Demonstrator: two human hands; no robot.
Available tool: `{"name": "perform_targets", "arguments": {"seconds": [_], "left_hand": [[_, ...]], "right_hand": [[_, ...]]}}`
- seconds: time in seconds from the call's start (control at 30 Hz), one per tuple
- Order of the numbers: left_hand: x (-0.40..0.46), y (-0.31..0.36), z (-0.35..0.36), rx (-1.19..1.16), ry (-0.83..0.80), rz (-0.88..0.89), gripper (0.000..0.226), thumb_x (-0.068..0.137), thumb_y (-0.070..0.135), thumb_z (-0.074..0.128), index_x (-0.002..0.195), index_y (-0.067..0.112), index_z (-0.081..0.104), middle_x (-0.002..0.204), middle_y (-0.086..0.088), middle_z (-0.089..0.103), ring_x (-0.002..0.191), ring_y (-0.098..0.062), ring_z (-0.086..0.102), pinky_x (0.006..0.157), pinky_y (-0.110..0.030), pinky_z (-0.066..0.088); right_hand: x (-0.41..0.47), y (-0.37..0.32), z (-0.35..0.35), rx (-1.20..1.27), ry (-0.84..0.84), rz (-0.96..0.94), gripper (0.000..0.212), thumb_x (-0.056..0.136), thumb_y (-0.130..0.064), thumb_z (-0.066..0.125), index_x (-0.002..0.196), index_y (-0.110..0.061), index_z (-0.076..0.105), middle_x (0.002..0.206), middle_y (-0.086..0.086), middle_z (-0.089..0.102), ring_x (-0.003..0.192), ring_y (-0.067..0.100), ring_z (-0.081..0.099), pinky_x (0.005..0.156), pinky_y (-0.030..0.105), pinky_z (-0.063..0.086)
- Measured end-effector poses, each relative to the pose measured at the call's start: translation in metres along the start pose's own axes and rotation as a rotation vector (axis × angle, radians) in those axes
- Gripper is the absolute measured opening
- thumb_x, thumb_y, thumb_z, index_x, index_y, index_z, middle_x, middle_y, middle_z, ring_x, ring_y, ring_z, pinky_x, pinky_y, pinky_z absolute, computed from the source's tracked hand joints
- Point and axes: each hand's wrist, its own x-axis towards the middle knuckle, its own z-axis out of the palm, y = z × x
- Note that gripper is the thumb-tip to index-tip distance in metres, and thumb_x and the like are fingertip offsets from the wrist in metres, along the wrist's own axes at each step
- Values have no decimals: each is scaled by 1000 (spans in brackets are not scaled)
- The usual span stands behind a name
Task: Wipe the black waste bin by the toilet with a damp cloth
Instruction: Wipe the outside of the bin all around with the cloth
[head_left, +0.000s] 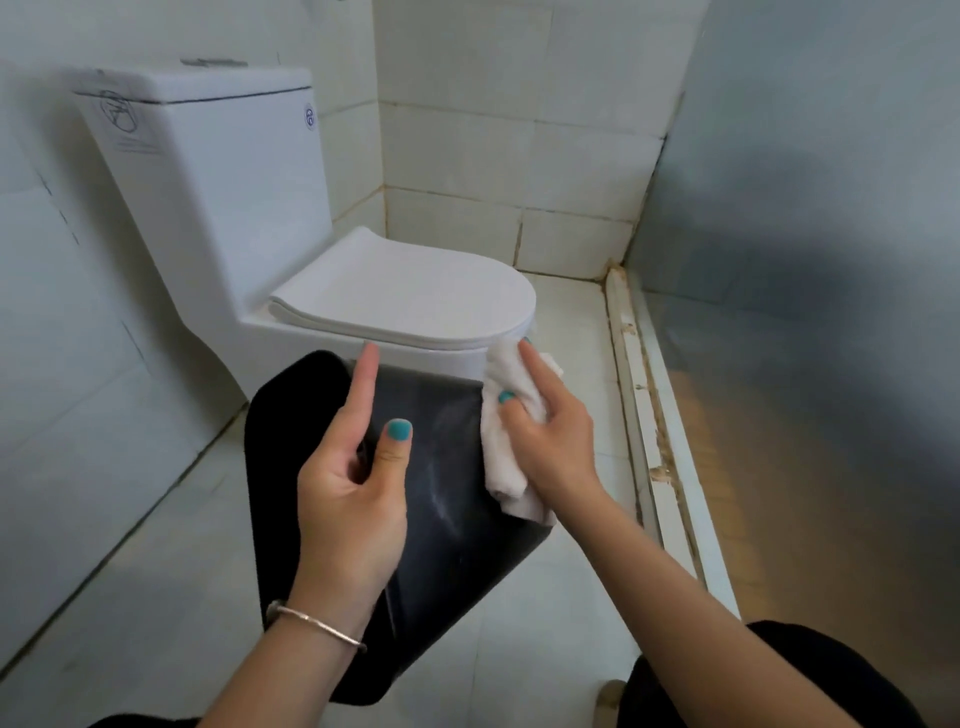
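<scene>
**A:** The black waste bin (436, 467) is tipped over, mouth swung to the left, its dark side wall turned up at the camera. It sits in front of the white toilet (291, 260), whose lid is down.

**B:** And the left hand (353, 499)?

**A:** It grips the bin at the rim. The thumb lies across the outer wall, its teal nail plain to see, and the index finger runs straight up along the rim edge. The other fingers go out of sight into the bin's mouth, so how they curl cannot be told. A thin metal bangle (317, 623) circles that wrist.

**B:** The other side?

**A:** The right hand (545, 431) holds the white cloth (511, 441), bunched up, against the bin's right edge. Thumb pinches the cloth from the near side, index finger stretches over the top of it, and the cloth hangs in folds below the palm.

**B:** Anything on the bin itself?

**A:** Pale streaks show across the black wall between the two hands.

**B:** And round about?

**A:** Pale floor tiles (571, 312) under everything, white tiled walls behind the toilet, and a stained raised threshold (649, 415) running along the right, just beside the right forearm. Dark clothing shows at the bottom right corner.
</scene>
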Motion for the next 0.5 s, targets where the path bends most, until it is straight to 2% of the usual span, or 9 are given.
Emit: {"name": "perform_targets", "arguments": {"seconds": [0.07, 0.13, 0.17, 0.27, 0.3, 0.37, 0.43, 0.5], "left_hand": [[6, -5, 0, 38, 13, -3, 56, 94, 11, 56, 124, 56, 43, 48, 12, 25, 42, -4, 23, 42, -9, 25], [5, -7, -3, 42, 52, -24, 56, 94, 10, 55, 124, 56, 43, 46, 13, 27, 41, -4, 23, 42, -9, 25], [2, -7, -4, 30, 55, -31, 55, 94, 11, 55, 123, 56, 44, 44, 12, 25, 40, -5, 22, 40, -9, 24], [-4, -2, -2, 23, -1, -9, 52, 93, 16, 56, 124, 55, 43, 42, 11, 20, 38, -5, 20, 38, -10, 20], [-2, -1, -1, 34, -18, 3, 51, 92, 16, 56, 124, 54, 43, 43, 11, 20, 38, -5, 20, 38, -10, 21], [5, -2, -1, 58, -13, 10, 52, 93, 15, 56, 124, 55, 43, 45, 12, 23, 40, -4, 21, 40, -9, 23], [7, -6, -5, 66, 18, -11, 54, 94, 14, 56, 124, 56, 43, 45, 13, 25, 42, -5, 22, 42, -9, 24], [2, -5, -8, 37, 4, -22, 51, 92, 20, 56, 125, 56, 43, 43, 12, 21, 40, -5, 20, 39, -11, 21]], "right_hand": [[-19, -17, 10, 13, -110, -214, 63, 87, -16, 59, 136, -53, 44, 131, -32, 47, 126, -5, 47, 106, 16, 37], [-24, -15, 11, -14, -223, -364, 67, 85, -14, 59, 136, -54, 43, 134, -28, 51, 126, -2, 50, 106, 18, 39], [-16, -9, 6, -53, -220, -348, 66, 86, -14, 58, 137, -53, 43, 134, -25, 52, 125, -1, 51, 104, 19, 40], [8, 9, -3, -131, -80, -17, 59, 91, -23, 54, 140, -53, 41, 124, -13, 60, 119, 13, 57, 93, 21, 43], [4, 5, -1, -135, -58, -6, 60, 91, -22, 55, 141, -52, 40, 120, -14, 59, 117, 13, 58, 92, 22, 44], [-14, -15, 8, -83, -100, -188, 63, 88, -16, 58, 141, -47, 43, 127, -18, 58, 122, 7, 56, 100, 23, 44], [-23, -20, 11, -55, -208, -357, 68, 84, -12, 59, 141, -46, 44, 135, -14, 58, 125, 6, 54, 105, 23, 42], [-6, -6, 2, -123, -200, -306, 65, 87, -15, 58, 140, -49, 43, 135, -12, 58, 124, 9, 55, 104, 25, 43]]}}
